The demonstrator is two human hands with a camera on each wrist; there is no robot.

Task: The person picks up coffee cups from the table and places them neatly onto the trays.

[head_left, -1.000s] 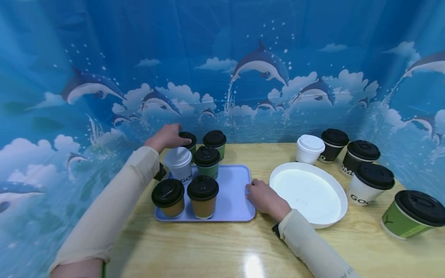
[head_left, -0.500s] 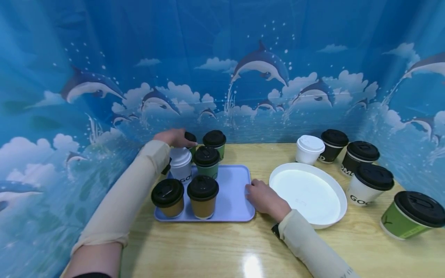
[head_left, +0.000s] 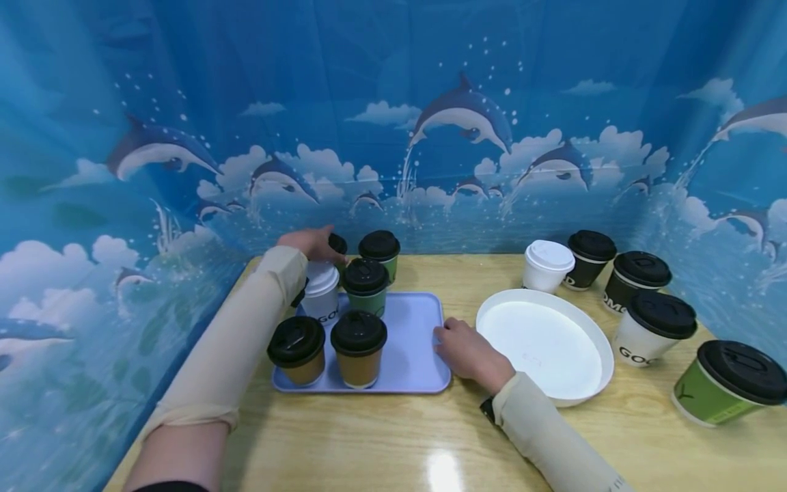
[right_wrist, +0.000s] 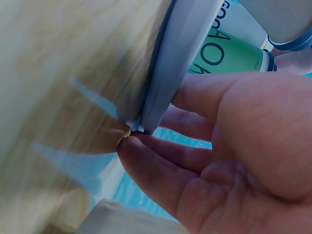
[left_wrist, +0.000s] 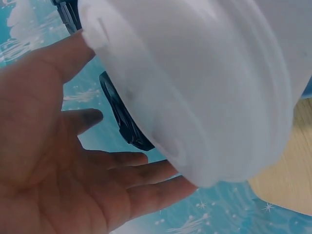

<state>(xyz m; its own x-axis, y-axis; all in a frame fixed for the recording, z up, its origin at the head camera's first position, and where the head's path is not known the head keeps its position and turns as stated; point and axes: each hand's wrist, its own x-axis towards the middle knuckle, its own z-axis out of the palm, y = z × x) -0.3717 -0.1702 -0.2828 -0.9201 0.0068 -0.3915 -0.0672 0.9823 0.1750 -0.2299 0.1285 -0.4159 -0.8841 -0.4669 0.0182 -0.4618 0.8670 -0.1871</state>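
Observation:
My left hand (head_left: pixel 311 244) reaches around the black lid (head_left: pixel 337 242) of a green paper coffee cup at the back left, thumb in front and fingers behind. In the left wrist view, the fingers spread beside that black lid (left_wrist: pixel 121 114), with a gap at the index fingertip; a white lid (left_wrist: pixel 195 97) hides the other tips. My right hand (head_left: pixel 468 350) holds the right edge of a lavender tray (head_left: pixel 413 345), thumb against the rim (right_wrist: pixel 170 63), fingertips down by the table. On the tray stand two brown cups (head_left: pixel 359 359), a white cup (head_left: pixel 321 294) and a green cup (head_left: pixel 367 294).
Another green cup (head_left: pixel 380 249) with a black lid stands behind the tray. To the right lies a round white dish (head_left: pixel 544 348). Several lidded cups line the right side, among them a white-lidded cup (head_left: pixel 548 263) and a large green cup (head_left: pixel 725 383). A dolphin-print curtain (head_left: pixel 393 137) closes off the back.
My left hand has shifted slightly right and come around the back-left cup's lid, its forearm swinging to the right. The right hand and the tray have stayed put.

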